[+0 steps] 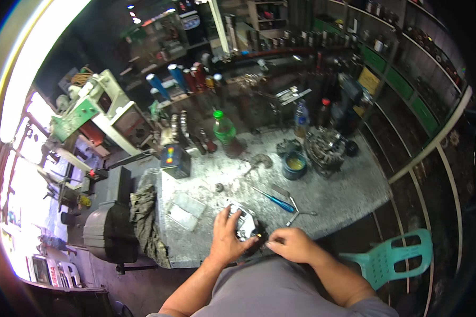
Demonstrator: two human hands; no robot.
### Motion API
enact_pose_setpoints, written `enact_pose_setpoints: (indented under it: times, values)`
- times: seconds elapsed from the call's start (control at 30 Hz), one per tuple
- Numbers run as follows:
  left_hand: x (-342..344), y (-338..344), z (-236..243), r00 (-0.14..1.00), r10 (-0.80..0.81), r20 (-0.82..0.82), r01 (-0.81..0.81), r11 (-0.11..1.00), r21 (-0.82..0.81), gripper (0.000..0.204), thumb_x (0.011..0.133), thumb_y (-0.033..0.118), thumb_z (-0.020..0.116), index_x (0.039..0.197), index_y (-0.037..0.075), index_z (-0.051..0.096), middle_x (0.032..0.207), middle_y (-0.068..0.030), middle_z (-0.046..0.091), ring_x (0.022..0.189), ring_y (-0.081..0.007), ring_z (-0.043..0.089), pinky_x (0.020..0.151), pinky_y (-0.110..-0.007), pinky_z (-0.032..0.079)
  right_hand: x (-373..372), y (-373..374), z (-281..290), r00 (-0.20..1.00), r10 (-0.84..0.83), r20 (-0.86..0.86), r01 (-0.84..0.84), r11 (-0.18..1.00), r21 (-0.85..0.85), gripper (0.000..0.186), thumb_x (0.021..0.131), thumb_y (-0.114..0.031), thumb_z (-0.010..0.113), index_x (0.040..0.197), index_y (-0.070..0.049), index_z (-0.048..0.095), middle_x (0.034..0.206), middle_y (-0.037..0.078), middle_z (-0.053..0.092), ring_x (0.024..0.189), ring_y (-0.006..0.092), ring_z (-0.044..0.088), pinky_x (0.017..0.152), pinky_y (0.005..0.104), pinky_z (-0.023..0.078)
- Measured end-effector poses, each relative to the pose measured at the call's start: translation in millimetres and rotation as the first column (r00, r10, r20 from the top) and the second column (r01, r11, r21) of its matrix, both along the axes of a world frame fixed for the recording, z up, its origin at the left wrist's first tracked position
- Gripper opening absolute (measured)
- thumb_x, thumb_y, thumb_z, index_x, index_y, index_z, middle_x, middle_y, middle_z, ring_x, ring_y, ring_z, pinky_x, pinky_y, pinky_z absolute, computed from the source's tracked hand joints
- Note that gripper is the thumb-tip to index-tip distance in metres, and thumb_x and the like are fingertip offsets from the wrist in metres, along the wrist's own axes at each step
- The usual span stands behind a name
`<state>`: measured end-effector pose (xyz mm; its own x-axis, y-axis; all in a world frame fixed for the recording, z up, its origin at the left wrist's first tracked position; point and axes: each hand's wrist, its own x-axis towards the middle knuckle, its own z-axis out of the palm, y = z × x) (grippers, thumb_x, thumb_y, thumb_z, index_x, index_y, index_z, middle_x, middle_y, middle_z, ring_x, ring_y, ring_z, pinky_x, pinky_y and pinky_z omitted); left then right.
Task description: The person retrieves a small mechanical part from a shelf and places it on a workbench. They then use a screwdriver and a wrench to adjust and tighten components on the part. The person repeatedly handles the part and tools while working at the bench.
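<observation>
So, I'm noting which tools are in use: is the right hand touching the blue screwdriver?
Apart: the head view shows a strip of bench between the right hand and the blue screwdriver lying beyond it.

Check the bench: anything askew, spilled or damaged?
No clear spill or breakage. One untidy spot: the crumpled dark olive cloth bunched along the left edge of the worn grey workbench, odd only for its loose, disorderly folds. The dark marks on the top look like ordinary grime, though I can't rule out old stains.
</observation>
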<state>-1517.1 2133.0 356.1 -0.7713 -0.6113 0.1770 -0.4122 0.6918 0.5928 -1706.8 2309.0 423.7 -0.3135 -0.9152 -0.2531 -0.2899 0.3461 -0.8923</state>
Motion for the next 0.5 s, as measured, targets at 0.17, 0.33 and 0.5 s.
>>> enact_pose_setpoints:
  times: [0.17,0.33,0.5]
  values:
    - [1.4,-1.2,-2.5,0.999,0.004,0.053,-0.003,1.000,-0.014,0.102,0.078,0.048,0.101,0.161,0.009,0.056,0.171,-0.0316,0.041,0.158,-0.0544,0.040,0.131,-0.062,0.036,-16.7,26.5,144.0,0.377,0.926,0.014,-0.744,0.312,-0.590,0.018,0.108,-0.022,0.071,0.107,-0.004,0.076,0.100,0.013,0.076,0.086,0.0294,0.074,0.077,0.0403,0.060]
    - [4.9,-1.7,-0.4,0.998,-0.007,0.056,0.007,1.000,-0.011,0.100,0.083,0.051,0.097,0.165,0.012,0.054,0.172,-0.0300,0.041,0.159,-0.0534,0.039,0.132,-0.061,0.036,29.7,27.8,201.6,0.064,0.965,-0.256,-0.696,-0.141,-0.704,0.031,0.109,-0.034,0.068,0.111,-0.003,0.069,0.095,0.016,0.070,0.085,0.0361,0.073,0.068,0.0432,0.057]
    - [3.4,0.4,-0.2,0.999,-0.003,0.038,0.002,1.000,0.012,0.100,0.081,0.050,0.098,0.163,0.013,0.056,0.171,-0.0287,0.042,0.158,-0.0520,0.041,0.131,-0.060,0.037,-4.4,31.4,231.0,0.377,0.734,-0.565,-0.689,-0.186,-0.701,0.022,0.098,-0.026,0.075,0.095,-0.004,0.073,0.082,0.006,0.063,0.067,0.0209,0.063,0.057,0.0357,0.046]
